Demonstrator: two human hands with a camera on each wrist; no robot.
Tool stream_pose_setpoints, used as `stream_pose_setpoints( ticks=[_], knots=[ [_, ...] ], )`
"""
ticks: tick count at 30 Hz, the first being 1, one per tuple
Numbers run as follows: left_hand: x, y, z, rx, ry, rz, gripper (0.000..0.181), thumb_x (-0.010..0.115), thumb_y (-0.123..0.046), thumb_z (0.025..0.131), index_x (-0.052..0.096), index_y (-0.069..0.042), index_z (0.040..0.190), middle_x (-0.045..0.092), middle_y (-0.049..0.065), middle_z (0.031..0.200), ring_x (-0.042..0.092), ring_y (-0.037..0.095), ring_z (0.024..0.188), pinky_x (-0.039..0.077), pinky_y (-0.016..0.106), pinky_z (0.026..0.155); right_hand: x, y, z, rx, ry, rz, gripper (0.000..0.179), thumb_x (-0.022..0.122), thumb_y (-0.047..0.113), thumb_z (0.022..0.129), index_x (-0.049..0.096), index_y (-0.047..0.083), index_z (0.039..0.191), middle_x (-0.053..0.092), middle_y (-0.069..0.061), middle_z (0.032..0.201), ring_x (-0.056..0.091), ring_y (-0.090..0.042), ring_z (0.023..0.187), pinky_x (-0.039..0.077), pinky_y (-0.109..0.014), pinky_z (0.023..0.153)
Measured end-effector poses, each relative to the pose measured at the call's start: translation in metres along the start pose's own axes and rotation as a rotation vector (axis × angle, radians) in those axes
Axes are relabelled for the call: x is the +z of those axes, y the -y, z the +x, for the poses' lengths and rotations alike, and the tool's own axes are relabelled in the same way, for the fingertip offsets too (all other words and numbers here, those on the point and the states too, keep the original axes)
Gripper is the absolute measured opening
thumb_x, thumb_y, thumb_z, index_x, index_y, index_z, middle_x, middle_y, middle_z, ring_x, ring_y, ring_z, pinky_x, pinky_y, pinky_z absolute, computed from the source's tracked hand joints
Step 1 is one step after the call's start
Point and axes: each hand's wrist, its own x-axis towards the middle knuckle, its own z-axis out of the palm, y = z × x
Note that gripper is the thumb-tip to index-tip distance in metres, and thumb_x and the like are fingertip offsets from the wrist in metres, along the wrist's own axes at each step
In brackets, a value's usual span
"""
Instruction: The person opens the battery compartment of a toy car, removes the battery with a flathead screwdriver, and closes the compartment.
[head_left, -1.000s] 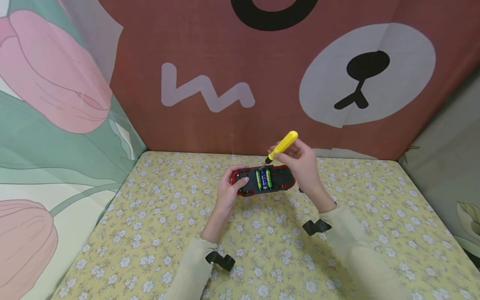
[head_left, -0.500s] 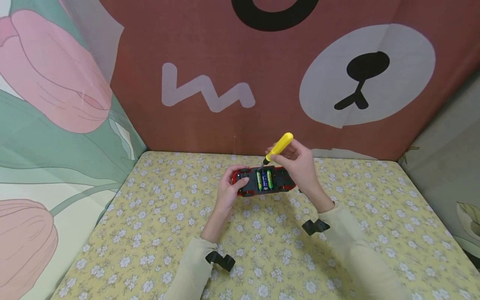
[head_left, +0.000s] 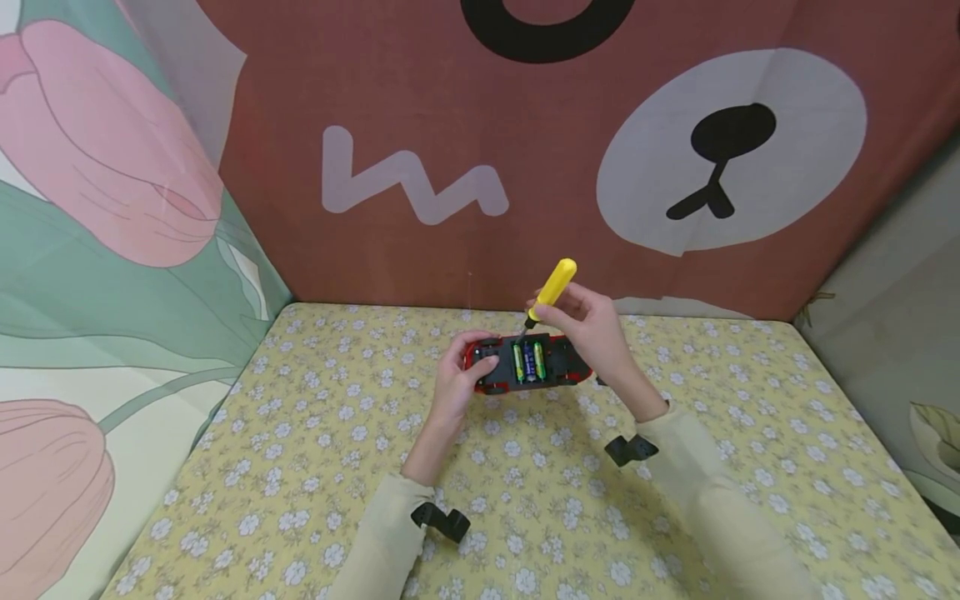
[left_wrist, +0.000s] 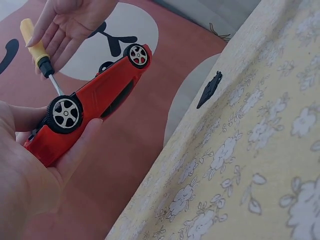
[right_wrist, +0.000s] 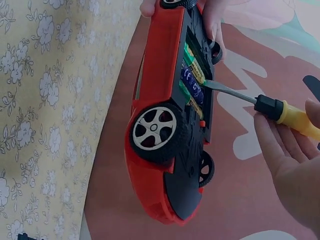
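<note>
My left hand (head_left: 454, 379) grips one end of a red toy car (right_wrist: 160, 70), thumb on its black underside, which faces up toward the head camera. Three batteries (head_left: 528, 362), two green and one dark blue between them, sit in the uncovered battery compartment. With thumb and fingers my right hand (head_left: 592, 327) pinches the yellow handle of a screwdriver (head_left: 553, 283). In the right wrist view its flat metal tip meets the end of a green battery (right_wrist: 196, 67). The car is held above the table.
A small black plastic piece (left_wrist: 210, 90), possibly the compartment cover, lies on the floral tablecloth (head_left: 315, 467) to the right of the car. A brown fabric backdrop (head_left: 420, 258) with a printed bear face hangs behind the table.
The screwdriver's handle has swung left and stands more upright, and its tip has shifted slightly left along the compartment edge. My left hand and the car have barely moved.
</note>
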Motion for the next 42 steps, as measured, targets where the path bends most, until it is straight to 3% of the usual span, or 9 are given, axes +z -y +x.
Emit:
stream_pose_setpoints(
  ticks=[4, 14, 23, 30, 32, 39, 42],
  knots=[
    [0.0, -0.001, -0.001, -0.007, 0.01, -0.01, 0.038, 0.068, 0.002, 0.09, 0.061, 0.005, 0.128, 0.063, 0.016, 0.134, 0.059, 0.026, 0.119, 0.056, 0.033, 0.091, 0.0, -0.002, 0.001, -0.006, 0.033, -0.003, 0.025, 0.067, 0.012, 0.102, 0.067, -0.003, 0.122, 0.071, -0.025, 0.118, 0.071, -0.017, 0.099, 0.059, -0.047, 0.09],
    [0.001, -0.003, -0.001, 0.008, 0.027, 0.017, 0.037, 0.069, 0.001, 0.091, 0.062, 0.005, 0.127, 0.063, 0.016, 0.132, 0.06, 0.025, 0.117, 0.056, 0.032, 0.09, -0.002, -0.003, 0.004, -0.003, 0.011, 0.027, 0.027, 0.063, 0.01, 0.104, 0.064, -0.007, 0.125, 0.07, -0.029, 0.117, 0.071, -0.01, 0.097, 0.061, -0.034, 0.084],
    [0.002, -0.002, -0.002, 0.011, 0.03, 0.035, 0.036, 0.068, 0.002, 0.09, 0.063, 0.003, 0.126, 0.063, 0.014, 0.131, 0.06, 0.024, 0.115, 0.057, 0.032, 0.088, -0.004, -0.006, 0.005, 0.062, -0.025, 0.063, 0.031, 0.062, 0.017, 0.106, 0.063, -0.006, 0.127, 0.071, -0.022, 0.114, 0.072, -0.014, 0.096, 0.061, -0.042, 0.086],
    [0.001, -0.002, -0.003, 0.028, 0.059, 0.026, 0.038, 0.068, 0.002, 0.09, 0.062, 0.004, 0.127, 0.063, 0.016, 0.131, 0.061, 0.024, 0.114, 0.057, 0.031, 0.087, -0.005, -0.011, 0.007, 0.129, -0.053, 0.117, 0.036, 0.059, 0.02, 0.107, 0.061, -0.009, 0.128, 0.066, -0.032, 0.119, 0.072, -0.012, 0.095, 0.06, -0.044, 0.088],
    [0.001, -0.002, -0.003, 0.034, 0.067, 0.028, 0.037, 0.068, 0.002, 0.09, 0.062, 0.005, 0.126, 0.063, 0.016, 0.131, 0.061, 0.024, 0.114, 0.057, 0.031, 0.086, -0.006, -0.012, 0.008, 0.146, -0.061, 0.124, 0.038, 0.059, 0.022, 0.107, 0.061, -0.01, 0.128, 0.067, -0.032, 0.119, 0.072, -0.012, 0.095, 0.061, -0.039, 0.087],
    [0.001, -0.001, -0.003, 0.057, 0.079, 0.041, 0.036, 0.068, 0.002, 0.09, 0.062, 0.005, 0.126, 0.064, 0.016, 0.13, 0.061, 0.024, 0.114, 0.056, 0.032, 0.088, -0.007, -0.015, 0.008, 0.188, -0.088, 0.158, 0.038, 0.06, 0.023, 0.107, 0.061, -0.01, 0.127, 0.075, -0.005, 0.104, 0.073, -0.016, 0.094, 0.06, -0.043, 0.088],
    [0.001, -0.001, -0.004, 0.059, 0.083, 0.044, 0.036, 0.068, 0.001, 0.09, 0.062, 0.005, 0.126, 0.063, 0.016, 0.13, 0.061, 0.025, 0.115, 0.056, 0.032, 0.088, -0.007, -0.016, 0.009, 0.213, -0.103, 0.169, 0.036, 0.059, 0.021, 0.107, 0.061, -0.009, 0.126, 0.075, -0.009, 0.104, 0.074, -0.016, 0.093, 0.061, -0.041, 0.086]
  ],
)
